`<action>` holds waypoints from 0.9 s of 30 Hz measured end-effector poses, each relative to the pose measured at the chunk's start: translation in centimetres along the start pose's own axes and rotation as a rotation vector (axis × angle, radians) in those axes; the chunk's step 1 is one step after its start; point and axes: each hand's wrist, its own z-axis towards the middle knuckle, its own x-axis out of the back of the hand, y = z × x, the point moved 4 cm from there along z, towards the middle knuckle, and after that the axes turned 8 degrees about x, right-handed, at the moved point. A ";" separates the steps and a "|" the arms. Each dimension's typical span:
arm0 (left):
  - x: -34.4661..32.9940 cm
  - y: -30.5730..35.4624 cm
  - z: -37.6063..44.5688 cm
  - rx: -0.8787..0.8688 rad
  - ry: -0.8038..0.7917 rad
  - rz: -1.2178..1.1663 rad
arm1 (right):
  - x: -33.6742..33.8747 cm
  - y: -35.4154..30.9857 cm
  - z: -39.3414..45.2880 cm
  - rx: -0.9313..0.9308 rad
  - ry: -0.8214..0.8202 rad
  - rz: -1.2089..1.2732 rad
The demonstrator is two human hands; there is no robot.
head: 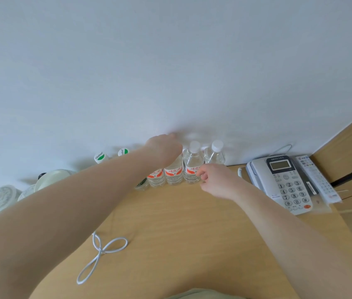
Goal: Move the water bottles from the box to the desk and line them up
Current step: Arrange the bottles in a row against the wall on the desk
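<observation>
Left hand [163, 148]: clenched over the top of a clear water bottle [173, 172], cap hidden.
Right hand [216, 180]: fingers loosely curled beside the white-capped bottle [192, 164]; whether they touch it cannot be told.
Bottles: ribbed clear plastic with red-orange labels, upright in a row against the wall [170, 61].
Desk [181, 223]: pale wood grain, bare in the middle.
Right: grey telephone [282, 182].
Front: looped white cord [101, 253].
</observation>
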 end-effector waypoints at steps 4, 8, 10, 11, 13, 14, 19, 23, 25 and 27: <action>0.1 0.1 0.1 0.000 0.016 0.018 | 0.1 0.3 -0.2 -0.005 0.006 0.012; 0.3 0.1 0.2 0.001 0.046 0.048 | 0.1 0.5 -0.3 -0.002 0.001 0.015; 0.7 0.2 0.3 -0.005 0.088 -0.005 | 0.1 0.7 -0.4 -0.005 0.002 0.017; 1.0 0.4 0.5 -0.022 0.118 -0.038 | 0.1 0.7 -0.4 -0.007 0.001 0.018; 1.3 1.1 0.8 -0.073 0.184 -0.089 | 0.1 0.9 -0.4 -0.009 0.002 0.021; 1.4 1.5 1.0 -0.094 0.207 -0.105 | 0.2 1.0 -0.4 -0.011 0.004 0.023; 1.8 3.5 2.2 -0.131 0.169 -0.151 | 0.4 1.6 -0.5 -0.016 0.010 0.033; 1.5 4.1 2.8 -0.118 0.103 -0.130 | 0.6 2.2 -0.9 -0.029 0.008 0.039; 1.1 4.1 3.1 -0.113 0.059 -0.123 | 0.7 2.6 -1.1 -0.040 0.005 0.039; 1.1 3.9 3.3 -0.106 0.030 -0.130 | 0.8 3.0 -1.3 -0.043 0.008 0.032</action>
